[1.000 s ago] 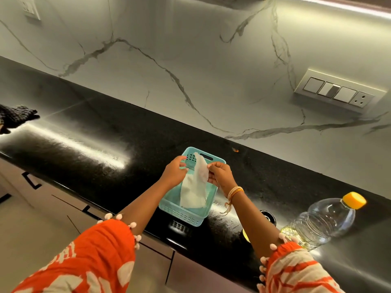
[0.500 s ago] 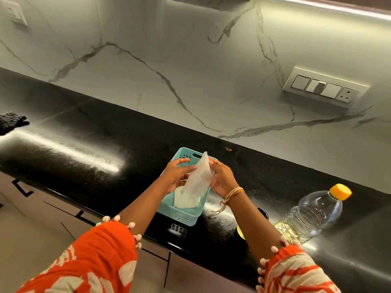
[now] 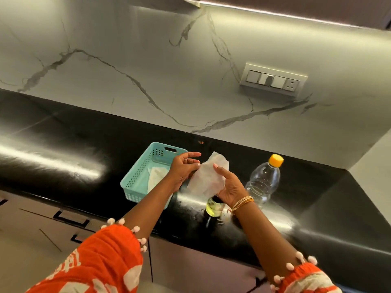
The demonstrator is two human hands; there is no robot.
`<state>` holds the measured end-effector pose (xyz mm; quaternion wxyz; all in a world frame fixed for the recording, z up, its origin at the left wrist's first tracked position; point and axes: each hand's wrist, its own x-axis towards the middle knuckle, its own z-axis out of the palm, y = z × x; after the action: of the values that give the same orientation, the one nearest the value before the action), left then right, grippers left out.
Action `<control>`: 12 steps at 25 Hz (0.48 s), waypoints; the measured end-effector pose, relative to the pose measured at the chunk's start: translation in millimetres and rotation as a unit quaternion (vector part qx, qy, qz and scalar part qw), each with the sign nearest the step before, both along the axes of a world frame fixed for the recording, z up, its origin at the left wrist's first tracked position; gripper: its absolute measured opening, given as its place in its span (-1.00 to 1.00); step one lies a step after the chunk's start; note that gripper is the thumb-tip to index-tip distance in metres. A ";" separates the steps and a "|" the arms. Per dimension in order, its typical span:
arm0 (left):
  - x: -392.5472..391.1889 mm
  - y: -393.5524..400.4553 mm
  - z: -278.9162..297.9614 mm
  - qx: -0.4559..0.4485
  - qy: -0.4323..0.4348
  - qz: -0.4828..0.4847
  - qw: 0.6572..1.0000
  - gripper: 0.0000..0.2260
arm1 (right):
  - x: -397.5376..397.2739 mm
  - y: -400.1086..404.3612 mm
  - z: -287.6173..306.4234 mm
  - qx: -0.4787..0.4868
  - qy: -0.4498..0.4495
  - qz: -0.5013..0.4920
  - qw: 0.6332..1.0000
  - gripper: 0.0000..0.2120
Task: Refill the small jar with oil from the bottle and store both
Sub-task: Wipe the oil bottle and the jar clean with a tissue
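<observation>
I hold a white tissue (image 3: 208, 176) between both hands, my right hand (image 3: 229, 187) gripping its lower edge, my left hand (image 3: 183, 169) pinching the side. The small jar (image 3: 214, 207) stands upright on the worktop (image 3: 74, 144) directly beneath my right hand, which is nearer. The bottle (image 3: 264, 180) stands upright just right of it, capped.

Small jar (image 3: 214, 207) half behind tissue (image 3: 208, 178)
</observation>
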<state>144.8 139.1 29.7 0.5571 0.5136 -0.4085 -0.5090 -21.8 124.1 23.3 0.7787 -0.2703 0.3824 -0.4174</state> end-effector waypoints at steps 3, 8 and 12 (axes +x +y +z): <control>-45.8 9.5 8.8 0.017 0.022 -0.033 0.999 -0.80 | -47.2 29.4 8.0 -0.002 -0.023 -0.009 1.000 -0.64; -124.1 20.0 13.2 0.024 -0.029 -0.041 0.998 -0.74 | -125.2 67.3 4.5 0.028 -0.033 -0.110 0.993 -0.68; -158.1 12.7 10.2 0.032 -0.089 -0.079 0.992 -0.48 | -162.3 66.4 17.2 -0.009 -0.005 -0.261 0.965 -0.78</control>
<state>-13.2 151.8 39.9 0.4598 0.5407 -0.4789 -0.5166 -184.1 190.6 40.6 0.6422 -0.1658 0.4322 -0.6109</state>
